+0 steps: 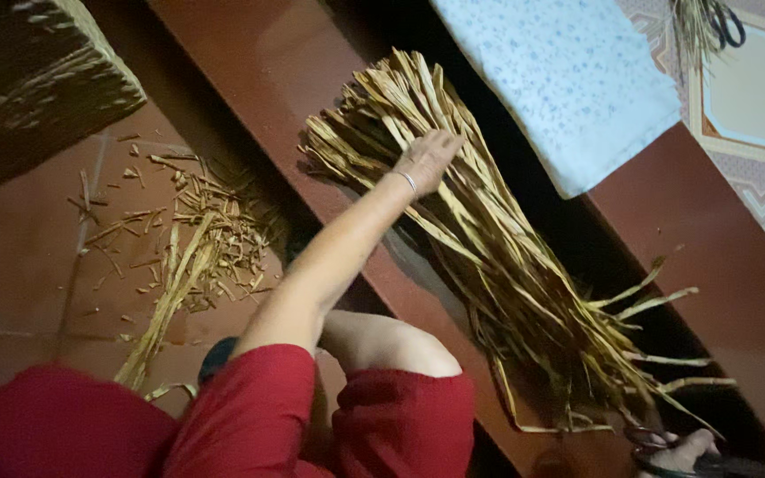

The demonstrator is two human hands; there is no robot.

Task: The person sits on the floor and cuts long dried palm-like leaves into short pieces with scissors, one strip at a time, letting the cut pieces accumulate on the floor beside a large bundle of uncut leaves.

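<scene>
Our left hand (425,161) is resting, its grip loosely spread, on the bundle of dried straw strips (489,257); our right hand (679,453) is gripping scissors (652,440), fingers curled through the handles.

Dim warm light, deep shadows, soft blur toward the edges.

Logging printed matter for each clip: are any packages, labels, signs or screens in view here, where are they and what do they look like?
None in view.
Long bundle of dry yellow straw strips: on the dark red-brown step, under the left hand.
Pale blue speckled cloth: top right, no label showing.
Right hand: bottom right edge, on dark-handled scissors.
</scene>
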